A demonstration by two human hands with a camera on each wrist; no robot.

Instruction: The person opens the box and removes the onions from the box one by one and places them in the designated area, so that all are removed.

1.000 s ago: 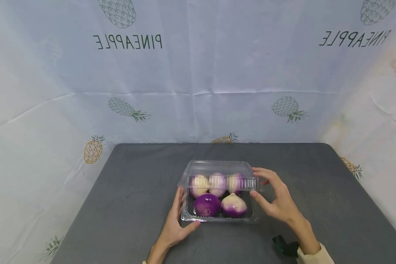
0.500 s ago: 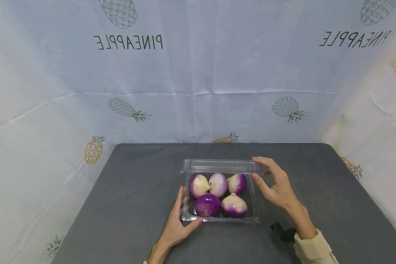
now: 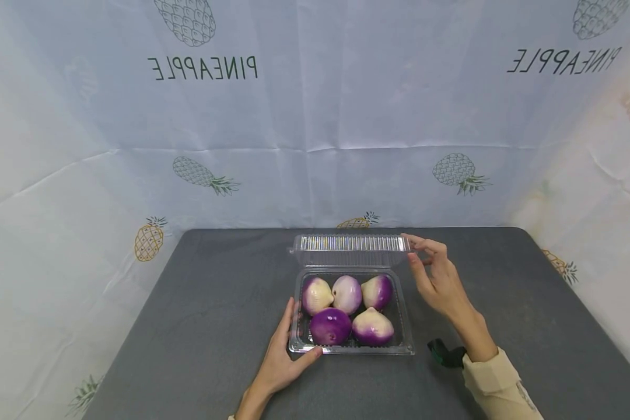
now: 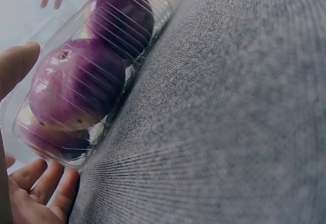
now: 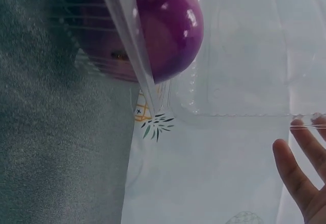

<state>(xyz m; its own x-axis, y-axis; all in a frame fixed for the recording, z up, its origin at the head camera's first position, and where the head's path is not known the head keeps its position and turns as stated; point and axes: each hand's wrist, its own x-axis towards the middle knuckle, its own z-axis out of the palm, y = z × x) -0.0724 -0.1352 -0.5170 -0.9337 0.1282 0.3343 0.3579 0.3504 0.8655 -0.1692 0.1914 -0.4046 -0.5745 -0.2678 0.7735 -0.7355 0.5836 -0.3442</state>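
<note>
A clear plastic clamshell box (image 3: 406, 332) rests on the table, holding several glossy purple-and-cream, onion-like vegetables (image 3: 330, 326). Its hinged lid (image 3: 352, 258) stands raised at the back. My left hand (image 3: 280, 361) braces the box's front left corner, its fingers straight along the left side and its thumb at the front rim. In the left wrist view, fingertips (image 4: 53, 175) touch the box's end below the vegetables. My right hand (image 3: 441, 283) pinches the lid's right corner between thumb and fingers. In the right wrist view, that hand (image 5: 310, 168) is partly cut off by the frame's edge.
The dark grey table (image 3: 231, 303) has rounded far corners. A white curtain (image 3: 315, 111) with pineapple prints hangs behind it and along both sides. A dark strap-like piece (image 3: 445, 354) sits by my right wrist, in front of a cream sleeve (image 3: 496, 382).
The lid has swung up and back from over the rear vegetables, uncovering them. My right hand has moved away from me with it. The left hand and the box have barely moved.
</note>
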